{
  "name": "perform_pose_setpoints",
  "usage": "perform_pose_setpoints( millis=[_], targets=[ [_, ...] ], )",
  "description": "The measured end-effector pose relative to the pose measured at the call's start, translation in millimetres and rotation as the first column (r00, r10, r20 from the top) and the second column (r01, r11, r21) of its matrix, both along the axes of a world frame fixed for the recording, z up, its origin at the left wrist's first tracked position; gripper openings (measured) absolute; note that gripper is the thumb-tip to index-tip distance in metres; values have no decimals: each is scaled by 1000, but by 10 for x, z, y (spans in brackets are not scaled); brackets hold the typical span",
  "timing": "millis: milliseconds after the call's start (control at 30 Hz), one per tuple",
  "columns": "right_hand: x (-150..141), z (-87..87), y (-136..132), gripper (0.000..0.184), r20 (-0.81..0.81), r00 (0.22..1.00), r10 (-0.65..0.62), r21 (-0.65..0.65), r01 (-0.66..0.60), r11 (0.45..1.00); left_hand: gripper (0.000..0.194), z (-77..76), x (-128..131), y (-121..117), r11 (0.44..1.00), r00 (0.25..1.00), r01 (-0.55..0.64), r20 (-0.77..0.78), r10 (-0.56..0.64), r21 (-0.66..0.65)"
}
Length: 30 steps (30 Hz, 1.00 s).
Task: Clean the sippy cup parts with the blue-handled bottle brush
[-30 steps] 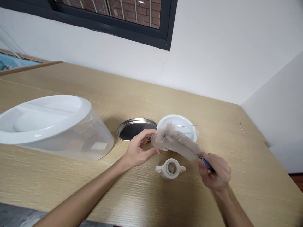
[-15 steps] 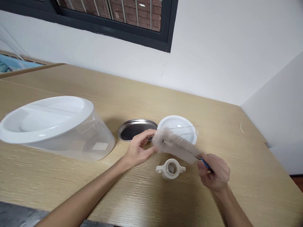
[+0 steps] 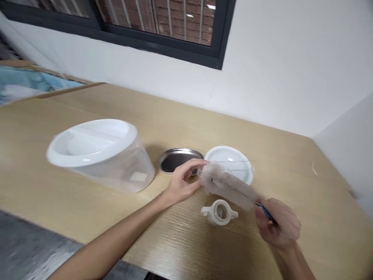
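My left hand (image 3: 182,183) curls around a small clear plastic cup (image 3: 200,172), mostly hidden behind my fingers and the bristles. The beige bristle head of a bottle brush (image 3: 227,186) reaches toward that hand, its tip at the cup. My right hand (image 3: 276,223) pinches the brush's blue handle (image 3: 265,212). Below the brush, a white two-handled bottle collar (image 3: 219,212) stands on the wooden table (image 3: 186,124), apart from both hands. Behind my left hand lies a round steel lid (image 3: 175,160), and a white plastic disc (image 3: 229,163) sits beyond the brush.
A large clear plastic tub (image 3: 128,173) with a white lid (image 3: 91,142) lies tilted at the table's left. Walls bound the table's far and right sides. A grey floor (image 3: 32,249) shows beyond the near edge at lower left.
The whole scene has shifted right and slightly down in view as my head turned. Both hands keep their hold, and the brush head now hides more of the cup.
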State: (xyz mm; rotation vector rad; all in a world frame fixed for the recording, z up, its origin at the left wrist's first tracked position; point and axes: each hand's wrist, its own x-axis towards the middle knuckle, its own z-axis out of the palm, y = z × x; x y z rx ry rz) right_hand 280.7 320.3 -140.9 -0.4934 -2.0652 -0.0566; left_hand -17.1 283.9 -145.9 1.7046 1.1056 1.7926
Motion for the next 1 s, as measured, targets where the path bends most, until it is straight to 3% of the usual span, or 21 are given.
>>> perform_pose_setpoints(
  millis=[167, 333, 500, 700, 1000],
  targets=[
    [21, -17, 9, 12, 3, 989, -150, 24, 150, 988, 45, 32, 16, -1, 998, 997, 67, 24, -67, 12],
    [15, -20, 19, 11, -6, 994, -108, 49, 108, 993, 45, 29, 18, -2, 999, 999, 34, 7, -34, 15],
    [1, -16, 22, 13, -23, 988, -153, 57, 154, 986, 46, 35, 24, -3, 998, 998, 59, 30, -60, 28],
    [-14, 13, 10, 12, -17, 996, -88, 39, 89, 995, 45, 39, 34, -13, 1000, 999, 13, 29, -14, 17],
    [45, -51, 32, 9, -96, 962, -254, 53, 260, 964, 50, 64, 31, -25, 997, 996, 72, 56, -72, 7]
  ],
)
